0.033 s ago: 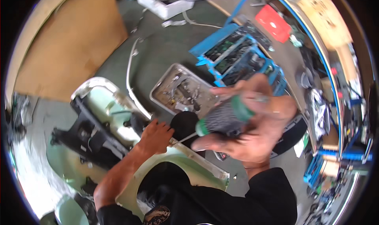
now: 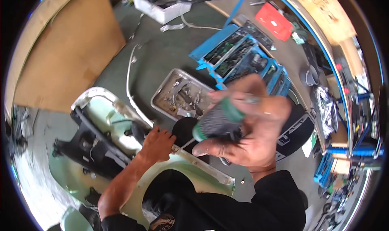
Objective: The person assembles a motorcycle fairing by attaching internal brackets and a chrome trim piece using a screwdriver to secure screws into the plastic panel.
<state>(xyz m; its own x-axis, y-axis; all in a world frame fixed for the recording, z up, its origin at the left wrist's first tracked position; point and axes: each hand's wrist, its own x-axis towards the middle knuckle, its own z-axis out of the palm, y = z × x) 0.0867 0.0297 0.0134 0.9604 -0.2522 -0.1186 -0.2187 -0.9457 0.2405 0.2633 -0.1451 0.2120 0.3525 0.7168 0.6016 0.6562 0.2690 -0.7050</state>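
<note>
My right hand (image 2: 259,125) is closed round the thick green and grey handle of a screwdriver (image 2: 219,121), close to the camera and a little blurred. Its thin shaft slants down-left toward the rim of a pale green moulded panel (image 2: 202,166) in front of my body. The tip is not clear, ending beside my left hand (image 2: 159,145). That hand is closed at the panel's edge, fingers curled over; whatever may be under the fingertips is hidden. A black bracket-like part (image 2: 89,146) lies inside the panel's left portion.
Beyond my hands sits a metal tray (image 2: 162,89) of small parts. Right of it is an opened blue toolbox (image 2: 243,57). A black cap-like thing (image 2: 298,129) lies past my right wrist. A brown board (image 2: 69,53), a white box (image 2: 162,12) and cluttered shelving (image 2: 348,146) surround the floor.
The whole view has shifted slightly. My right hand and the screwdriver sit a little further left in the picture, while my left hand stays at the panel's edge.
</note>
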